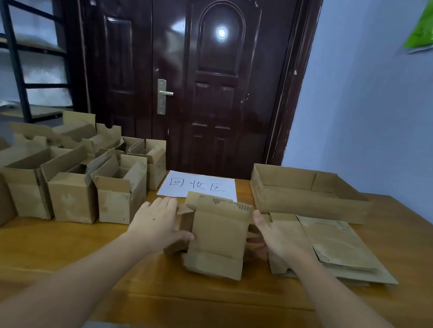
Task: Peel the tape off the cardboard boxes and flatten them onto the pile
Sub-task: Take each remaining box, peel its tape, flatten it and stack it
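Observation:
A small brown cardboard box (218,236) with its flaps open stands on the wooden table (64,254) in front of me. My left hand (159,222) holds its left side, thumb curled round the lower edge and fingers against the side flap. My right hand (279,238) holds the right side, its fingertips hidden behind the box. A pile of flattened cardboard (340,248) lies just right of the box. No tape is visible on the box.
Several upright open boxes (74,174) crowd the table's left half. A white paper sign (199,186) lies behind the held box. A shallow cardboard tray (309,193) sits at the back right. A dark door and a metal shelf stand beyond the table.

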